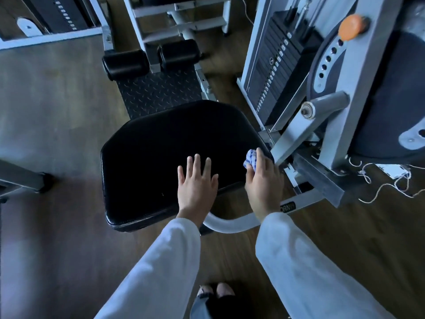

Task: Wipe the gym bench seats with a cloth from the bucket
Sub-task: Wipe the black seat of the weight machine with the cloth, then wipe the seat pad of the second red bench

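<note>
While the left hand lies spread on one black seat, the right hand grips one cloth.

The left hand lies flat on the seat, near its front right part. The right hand holds the cloth at the seat's right edge; the weight stack stands behind and right of the seat.

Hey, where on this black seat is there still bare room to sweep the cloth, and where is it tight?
The seat is bare across its left half and far edge, toward the roller pads. The near right is crowded: the left hand lies flat there, and the right hand grips the cloth beside the machine frame.
</note>
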The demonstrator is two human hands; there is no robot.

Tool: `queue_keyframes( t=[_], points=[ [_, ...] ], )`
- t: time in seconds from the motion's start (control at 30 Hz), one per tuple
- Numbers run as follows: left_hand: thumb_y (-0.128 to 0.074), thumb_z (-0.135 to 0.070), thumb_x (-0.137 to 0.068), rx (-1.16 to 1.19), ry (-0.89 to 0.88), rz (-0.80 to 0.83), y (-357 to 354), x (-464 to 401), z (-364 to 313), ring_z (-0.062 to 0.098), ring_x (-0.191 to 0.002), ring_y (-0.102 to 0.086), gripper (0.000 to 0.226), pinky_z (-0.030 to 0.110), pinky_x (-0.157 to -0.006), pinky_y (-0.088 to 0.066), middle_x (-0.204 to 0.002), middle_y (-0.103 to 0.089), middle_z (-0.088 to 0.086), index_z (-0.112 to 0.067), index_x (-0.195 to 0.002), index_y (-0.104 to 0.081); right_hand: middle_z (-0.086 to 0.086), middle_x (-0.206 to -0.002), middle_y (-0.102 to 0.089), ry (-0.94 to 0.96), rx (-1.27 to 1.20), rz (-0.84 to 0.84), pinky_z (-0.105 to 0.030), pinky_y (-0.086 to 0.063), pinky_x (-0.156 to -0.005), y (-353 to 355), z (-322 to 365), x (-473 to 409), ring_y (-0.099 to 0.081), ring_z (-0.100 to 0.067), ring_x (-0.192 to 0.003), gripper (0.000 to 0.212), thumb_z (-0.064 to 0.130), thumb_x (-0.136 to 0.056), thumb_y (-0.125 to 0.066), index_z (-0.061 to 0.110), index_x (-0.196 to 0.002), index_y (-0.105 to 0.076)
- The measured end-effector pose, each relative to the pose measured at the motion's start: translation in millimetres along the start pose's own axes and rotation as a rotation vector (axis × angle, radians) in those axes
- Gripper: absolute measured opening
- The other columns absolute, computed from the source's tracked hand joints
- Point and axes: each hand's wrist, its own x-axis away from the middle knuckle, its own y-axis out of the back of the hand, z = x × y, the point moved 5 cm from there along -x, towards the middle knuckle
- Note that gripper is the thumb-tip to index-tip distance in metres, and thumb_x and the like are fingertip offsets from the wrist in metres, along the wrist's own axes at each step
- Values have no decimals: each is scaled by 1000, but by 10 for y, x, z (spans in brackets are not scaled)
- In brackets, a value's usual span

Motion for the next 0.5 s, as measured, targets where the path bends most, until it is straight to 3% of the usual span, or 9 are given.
queue_keyframes(
  t=[0.23,0.5],
  points=[
    [-28,-36,-100,-110,-217,160,66,410,-804,24,-145,-1,53,40,-117,-2,-157,-7,7,-18,-149,-13,-20,-101,-67,-189,25,11,-42,-52,-67,666,-479,392,-64,-37,-86,45,11,-80,-69,-2,-120,-53],
    [-35,-34,-98,-113,-501,268,-124,932,-2011,20,-142,-11,50,36,-115,-8,-152,-22,3,-17,-144,-27,-16,-82,-68,-428,185,-100,-38,-51,-59,1655,-1407,862,-64,-34,-68,47,9,-66,-78,2,-109,-62]
  ],
)
